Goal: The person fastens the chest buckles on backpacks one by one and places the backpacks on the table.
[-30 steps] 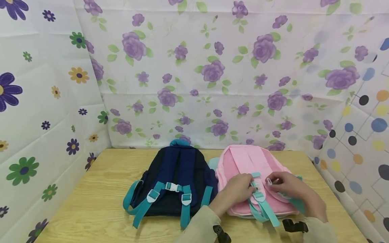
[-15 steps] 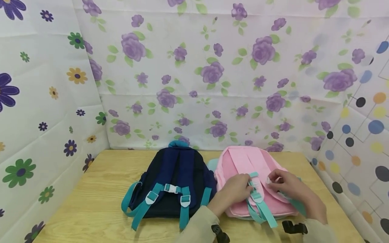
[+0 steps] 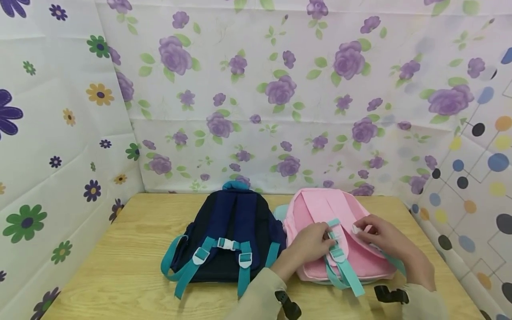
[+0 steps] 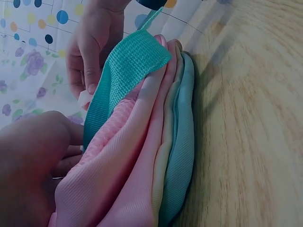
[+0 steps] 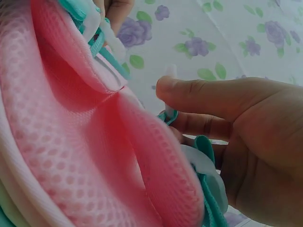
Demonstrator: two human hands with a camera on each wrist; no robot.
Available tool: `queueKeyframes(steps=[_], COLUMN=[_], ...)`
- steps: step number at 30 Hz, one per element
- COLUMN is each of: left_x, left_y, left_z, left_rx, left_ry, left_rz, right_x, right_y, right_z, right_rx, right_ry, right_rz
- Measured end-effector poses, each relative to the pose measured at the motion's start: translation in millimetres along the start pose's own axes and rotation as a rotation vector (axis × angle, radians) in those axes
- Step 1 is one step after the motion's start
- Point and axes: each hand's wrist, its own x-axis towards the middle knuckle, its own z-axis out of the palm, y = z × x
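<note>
A pink backpack (image 3: 306,214) lies with its padded shoulder straps facing up. My left hand (image 3: 309,243) grips the teal strap (image 3: 335,227) on its left shoulder strap; the fingertips are partly hidden. To the right, my right hand (image 3: 384,235) pinches a small white buckle piece (image 3: 355,229) between thumb and fingers. In the right wrist view this buckle piece (image 5: 171,72) stands up past the thumb, with teal webbing (image 5: 168,116) below it. A gap separates the two hands. The left wrist view shows the teal strap corner (image 4: 135,56) over the bag's pink side.
A navy backpack (image 3: 208,275) lies just left of the pink one, its white chest buckle (image 3: 226,244) fastened. Both bags are on a wooden table (image 3: 120,266). Flower-patterned cloth (image 3: 240,146) hangs behind, with a dotted cloth (image 3: 468,213) on the right.
My right hand, still pinching the white buckle piece, has risen slightly and lifted the right shoulder strap. My left hand stays at the teal strap. The view has shifted a little.
</note>
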Motion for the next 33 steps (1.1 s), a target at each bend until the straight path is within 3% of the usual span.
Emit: queueKeyframes(steps=[8, 15, 21, 33], left_x=[2.6, 3.5, 5.7, 11.9], left_y=[-1.1, 0.1, 0.4, 4.5], left_z=[-0.9, -2.9, -6.1, -10.5], left_rx=[0.0, -0.046, -0.062, -0.026], left_ry=[0.078, 0.07, 0.069, 0.076], left_rz=[0.06, 0.044, 0.06, 0.096], right_x=[-3.7, -5.1, -3.4, -0.2], right_y=[-7.2, -10.1, -7.9, -13.6], right_z=[-4.9, -7.0, -5.6, -3.9], right_rx=[-0.04, -0.028, -0.043, -0.048], right_ry=[0.069, 0.111, 0.126, 0.117], right_rz=[-0.113, -0.106, -0.154, -0.175])
